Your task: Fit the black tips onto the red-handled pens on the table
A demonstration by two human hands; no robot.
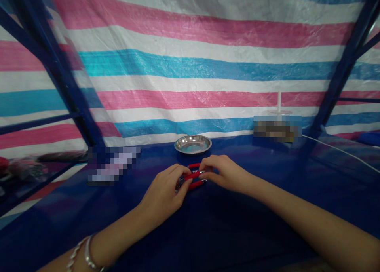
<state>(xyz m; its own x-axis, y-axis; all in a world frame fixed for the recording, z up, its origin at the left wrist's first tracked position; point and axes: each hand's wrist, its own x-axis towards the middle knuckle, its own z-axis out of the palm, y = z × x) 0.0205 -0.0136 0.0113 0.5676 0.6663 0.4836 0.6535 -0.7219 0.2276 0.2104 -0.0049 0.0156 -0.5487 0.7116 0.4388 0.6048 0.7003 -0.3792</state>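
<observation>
Between my two hands is a slim red piece with a silver tip (pixel 192 175); its exact kind I cannot make out. The thumb and fingers of my left hand (pixel 166 187) pinch its red body from the left. At the silver end, my right hand (pixel 224 172) is closed with thumb and fingertips together. Nearer to me lies a similar red piece (pixel 197 184) with a silver end, just below the fingers. Another red piece (pixel 194 166) shows behind, partly covered by my hands.
A shallow shiny metal dish (pixel 192 145) stands on the blue table (pixel 237 224) beyond my hands. A blurred-out flat item (pixel 114 167) lies at left. At the back right is a blurred-out object (pixel 277 128), with a white cable (pixel 338 147) nearby. Blue posts and striped sheeting enclose the table.
</observation>
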